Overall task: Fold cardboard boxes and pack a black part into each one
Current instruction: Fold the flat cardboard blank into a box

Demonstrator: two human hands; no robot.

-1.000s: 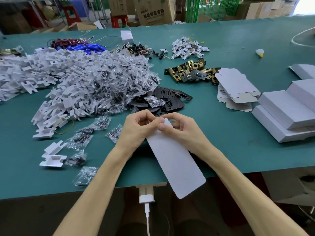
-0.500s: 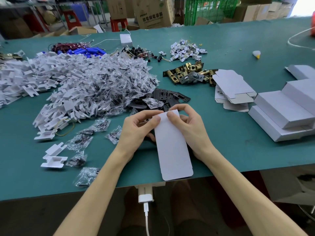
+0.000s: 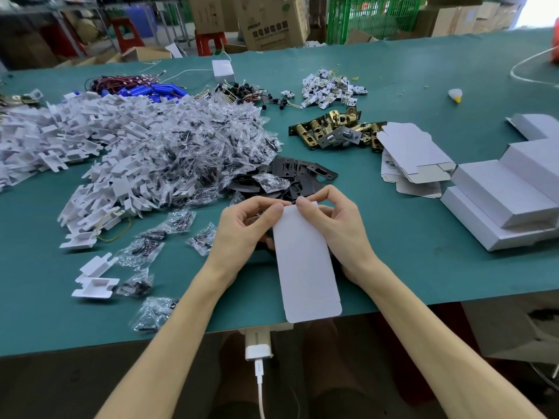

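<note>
White cardboard box (image 3: 307,261) lay over the green surface's (image 3: 393,267) near edge, its far end pinched by the left hand (image 3: 242,234) and the right hand (image 3: 335,228); black parts (image 3: 299,176) sat just beyond.

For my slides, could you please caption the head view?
Left hand and right hand pinch a white cardboard box over the green table.

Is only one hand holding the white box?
No, the left hand and the right hand both pinch the far end of the box.
</note>
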